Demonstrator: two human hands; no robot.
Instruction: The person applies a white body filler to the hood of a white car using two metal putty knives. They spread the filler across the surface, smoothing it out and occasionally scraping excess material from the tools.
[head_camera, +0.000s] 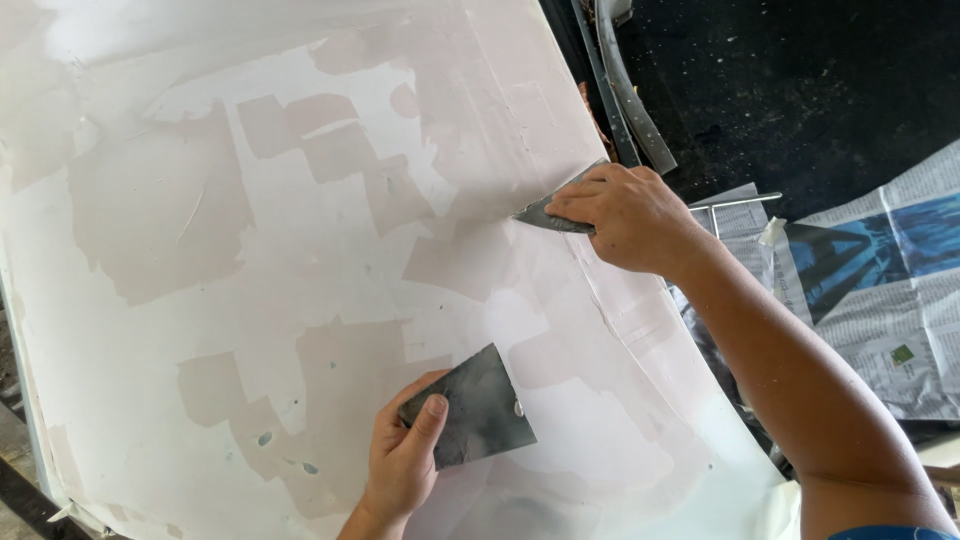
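Fingers (428, 420) of our left hand (400, 465) pinched a dark plate (478, 405) by its lower-left corner, thumb on top and the rest curled beneath. The plate lay flat over the white panel (200, 300), near its lower edge. We judged the plate thin, stiff, light and sharp-edged, with filler smears that could make it slippery; the corner grip kept skin off the working edge. Its long axis ran from lower left to upper right.

Our right hand (625, 215) pressed its fingers together over a scraper (550, 215), clamping it against the panel near the upper-right edge. We judged the blade springy and light, best held close to its back. Its tip pointed left, long axis nearly level.
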